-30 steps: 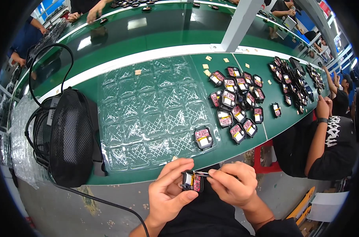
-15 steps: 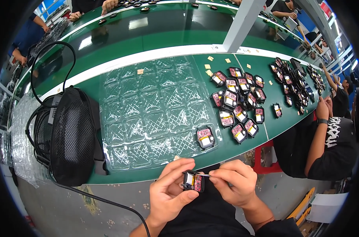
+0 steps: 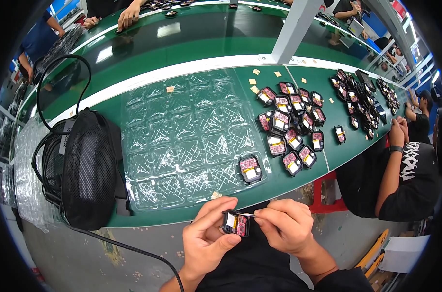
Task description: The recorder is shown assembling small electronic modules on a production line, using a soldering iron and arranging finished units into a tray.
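Two bare hands are what I have at the lower centre of my view. The left hand (image 3: 206, 238) has its fingers curled round a small black unit (image 3: 236, 224), raised just off the near edge of the tabletop (image 3: 337, 158), its red board and pale block facing up. The right hand (image 3: 288, 226) has its fingers pinched narrow on a thin metal tool (image 3: 247, 214) that points left to the unit's upper edge; from up here I can't fairly say whether the tip touches.

The surface is green, curving across the middle of the frame. A clear plastic tray (image 3: 190, 151) covers its centre left, with one similar unit (image 3: 250, 169) in the lower right corner compartment. Right of the tray sits a loose cluster of units (image 3: 281, 121), and a denser heap (image 3: 354, 100) lies toward the upper right. Beige squares (image 3: 278, 74) are scattered above the cluster. At the left I see a black mesh bag (image 3: 89, 175), with a black cable (image 3: 133, 246) trailing down over the grey floor (image 3: 157, 253).

Beyond a white rail (image 3: 191, 69), a glossy green belt (image 3: 206, 41) spans the top, crossed by a grey post (image 3: 296, 34). Another person (image 3: 410, 190) sits at the right, beside a red stool (image 3: 323, 194).
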Demonstrator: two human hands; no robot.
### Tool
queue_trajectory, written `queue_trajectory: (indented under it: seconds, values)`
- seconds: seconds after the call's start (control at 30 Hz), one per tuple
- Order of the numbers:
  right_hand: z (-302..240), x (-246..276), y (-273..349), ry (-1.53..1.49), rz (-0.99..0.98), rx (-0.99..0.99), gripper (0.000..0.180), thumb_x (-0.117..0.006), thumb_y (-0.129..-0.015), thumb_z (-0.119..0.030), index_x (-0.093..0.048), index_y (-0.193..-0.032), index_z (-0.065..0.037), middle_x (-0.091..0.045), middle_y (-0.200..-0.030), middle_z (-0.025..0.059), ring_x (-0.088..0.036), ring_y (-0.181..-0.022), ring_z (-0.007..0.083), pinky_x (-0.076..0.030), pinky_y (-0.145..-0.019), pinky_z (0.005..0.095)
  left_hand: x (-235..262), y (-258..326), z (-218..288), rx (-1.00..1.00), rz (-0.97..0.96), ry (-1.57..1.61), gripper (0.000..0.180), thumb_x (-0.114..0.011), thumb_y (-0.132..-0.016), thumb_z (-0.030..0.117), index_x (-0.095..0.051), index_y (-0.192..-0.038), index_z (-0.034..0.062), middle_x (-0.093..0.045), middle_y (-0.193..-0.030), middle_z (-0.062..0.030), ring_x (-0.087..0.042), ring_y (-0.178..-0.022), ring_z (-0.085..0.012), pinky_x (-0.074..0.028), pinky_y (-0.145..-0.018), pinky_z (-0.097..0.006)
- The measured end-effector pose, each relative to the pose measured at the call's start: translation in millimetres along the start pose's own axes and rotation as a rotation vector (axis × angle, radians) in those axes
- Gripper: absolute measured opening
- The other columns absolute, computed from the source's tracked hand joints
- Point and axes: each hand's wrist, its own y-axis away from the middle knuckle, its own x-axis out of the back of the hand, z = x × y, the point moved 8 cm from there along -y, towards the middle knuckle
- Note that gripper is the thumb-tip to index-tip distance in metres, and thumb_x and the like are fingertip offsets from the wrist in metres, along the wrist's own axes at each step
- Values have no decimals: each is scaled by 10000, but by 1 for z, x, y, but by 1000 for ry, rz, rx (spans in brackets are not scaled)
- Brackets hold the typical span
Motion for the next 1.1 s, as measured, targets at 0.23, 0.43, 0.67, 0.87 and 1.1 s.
queue_trajectory:
  seconds: [0.23,0.43,0.67,0.87,1.1]
  values:
    - [7,1,-1,-65,-43,-54,190,-876,-767,-78,-789,-936,-69,-684,-820,51,-637,-604,164,-501,-543,295,-2,-3,1,-7,-18,0,646,-856,-909,98,-566,-1441,-126,-482,-1517,-180,-623,-1229,-212,-559,-980,-310]
    - [4,1,2,-14,-20,-17,181,-864,-776,-67,-784,-939,-69,-683,-822,51,-642,-613,175,-501,-543,299,-6,-4,-1,15,-22,45,629,-846,-915,77,-566,-1437,-131,-474,-1523,-187,-605,-1269,-229,-549,-1012,-326]
    - [0,-1,9,46,19,55,270,-872,-752,-43,-772,-1003,-56,-689,-905,56,-658,-633,188,-507,-534,316,-7,-3,-3,-1,18,56,626,-846,-910,63,-565,-1433,-137,-472,-1524,-188,-607,-1267,-230,-555,-1007,-335]
    - [-4,-1,5,132,0,79,253,-869,-760,-57,-771,-994,-50,-687,-886,58,-657,-635,187,-510,-545,310,-6,-5,-3,13,48,33,637,-853,-891,32,-563,-1431,-143,-480,-1510,-188,-618,-1237,-222,-564,-985,-345]
    - [27,27,1,-3,69,-232,256,-810,-821,17,-739,-1062,-33,-682,-961,127,-679,-748,279,-565,-638,378,-9,2,15,-91,-62,49,613,-894,-813,-26,-609,-1344,-135,-555,-1372,-210,-689,-1194,-346,-597,-1015,-423]
